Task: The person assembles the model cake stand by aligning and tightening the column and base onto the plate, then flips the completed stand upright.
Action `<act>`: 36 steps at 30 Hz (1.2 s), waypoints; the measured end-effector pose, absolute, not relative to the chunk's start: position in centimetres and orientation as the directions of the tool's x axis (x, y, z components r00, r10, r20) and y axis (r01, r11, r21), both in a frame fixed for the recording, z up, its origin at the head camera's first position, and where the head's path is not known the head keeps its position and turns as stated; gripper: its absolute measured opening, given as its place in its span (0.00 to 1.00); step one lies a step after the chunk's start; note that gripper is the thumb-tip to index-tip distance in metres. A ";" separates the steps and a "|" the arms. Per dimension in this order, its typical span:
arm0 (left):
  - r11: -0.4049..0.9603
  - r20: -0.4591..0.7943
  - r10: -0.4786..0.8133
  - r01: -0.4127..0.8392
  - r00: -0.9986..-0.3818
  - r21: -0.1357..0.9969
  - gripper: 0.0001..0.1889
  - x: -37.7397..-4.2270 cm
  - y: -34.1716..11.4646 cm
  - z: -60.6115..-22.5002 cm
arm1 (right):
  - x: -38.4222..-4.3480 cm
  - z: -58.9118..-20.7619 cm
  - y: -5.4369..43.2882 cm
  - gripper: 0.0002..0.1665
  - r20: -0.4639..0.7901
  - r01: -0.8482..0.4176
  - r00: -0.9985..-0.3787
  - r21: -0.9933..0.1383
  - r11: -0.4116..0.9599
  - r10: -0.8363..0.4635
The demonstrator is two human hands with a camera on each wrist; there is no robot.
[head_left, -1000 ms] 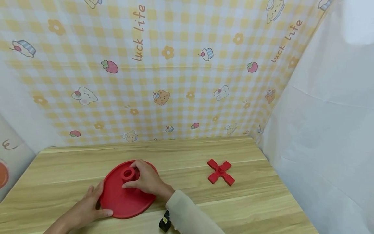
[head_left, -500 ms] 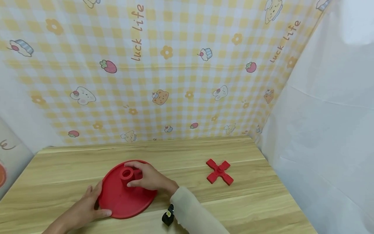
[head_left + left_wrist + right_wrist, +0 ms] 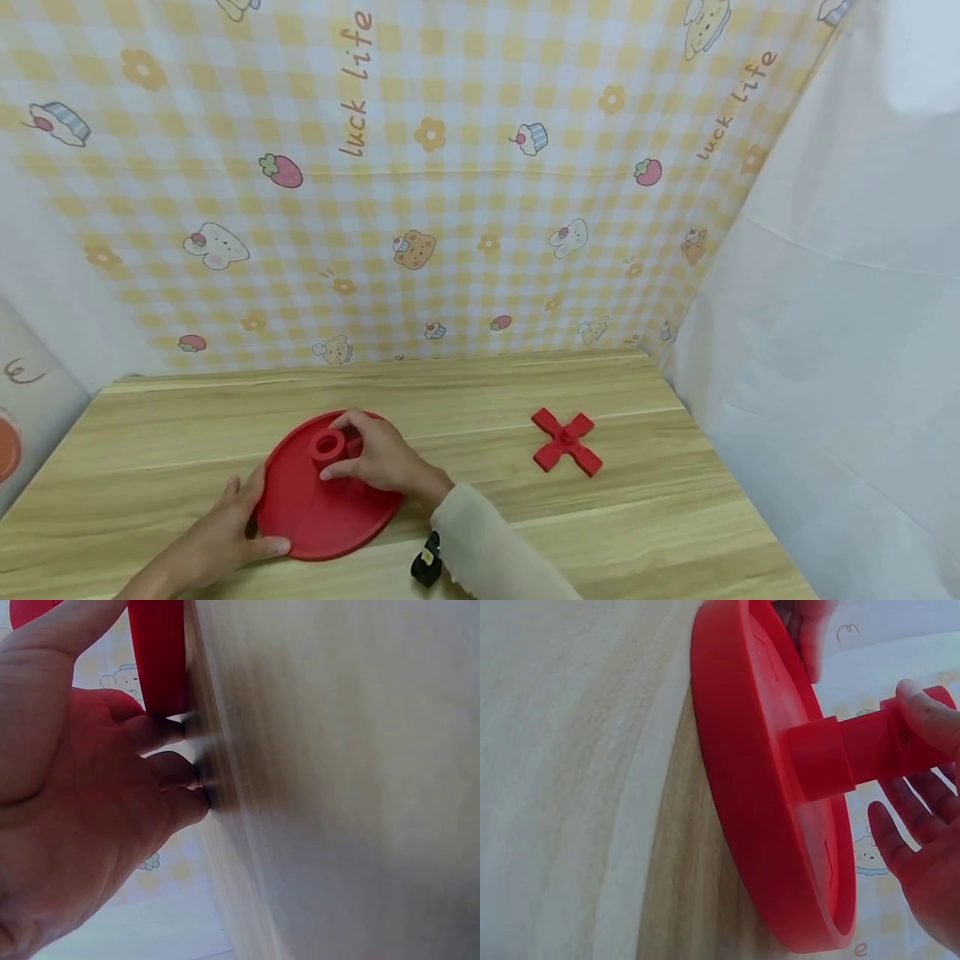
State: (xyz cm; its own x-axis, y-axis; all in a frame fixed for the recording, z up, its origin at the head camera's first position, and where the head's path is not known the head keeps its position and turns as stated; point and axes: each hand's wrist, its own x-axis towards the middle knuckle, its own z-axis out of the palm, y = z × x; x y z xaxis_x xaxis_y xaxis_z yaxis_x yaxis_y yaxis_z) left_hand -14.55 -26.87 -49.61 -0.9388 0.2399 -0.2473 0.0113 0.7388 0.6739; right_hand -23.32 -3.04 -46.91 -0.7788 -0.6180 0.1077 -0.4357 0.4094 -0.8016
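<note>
A round red base (image 3: 318,525) with a raised rim lies on the table. From its middle rises a stepped red post (image 3: 821,759) with a hollow top. My right hand (image 3: 384,457) holds the upper part of the post, thumb on the near side and fingers round the far side. In the right wrist view the thumb (image 3: 928,716) lies on the top collar. My left hand (image 3: 232,527) holds the rim at the left, its thumb at the near edge. In the left wrist view, some of its fingertips (image 3: 191,806) come down to the tabletop beside the base.
A red cross-shaped piece (image 3: 566,442) with a small central stub lies on the wooden table (image 3: 637,525) to the right. A yellow checked cloth (image 3: 465,192) hangs behind the table, and white sheeting (image 3: 847,333) hangs at the right.
My right hand has shifted slightly right round the post and then partly back left. The left hand stays at the rim, and the base and cross-shaped piece keep their places.
</note>
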 end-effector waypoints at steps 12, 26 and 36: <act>0.737 -0.231 0.237 0.020 -0.943 0.676 0.63 -14.5 -26.8 -49.6 | -22.6 -47.6 -3.9 0.31 0.147 -0.429 -0.838 -0.773 0.467 -0.526; 0.725 -0.224 0.245 0.025 -0.943 0.688 0.62 -14.5 -27.0 -49.8 | -23.7 -46.7 -2.5 0.38 0.122 -0.467 -0.706 -0.821 0.328 -0.698; 0.723 -0.215 0.245 0.031 -0.945 0.690 0.62 -14.4 -26.9 -49.9 | -23.5 -46.4 -2.6 0.35 0.077 -0.453 -0.734 -0.796 0.402 -0.675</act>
State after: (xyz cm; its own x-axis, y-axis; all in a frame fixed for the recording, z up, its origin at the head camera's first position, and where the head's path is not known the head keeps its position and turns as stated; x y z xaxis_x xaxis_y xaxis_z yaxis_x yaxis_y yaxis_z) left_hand -14.44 -26.86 -49.89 -0.9453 0.2453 -0.2150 0.0305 0.7229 0.6903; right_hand -23.51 -2.64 -46.42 -0.7339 -0.6749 0.0771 -0.4533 0.4021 -0.7955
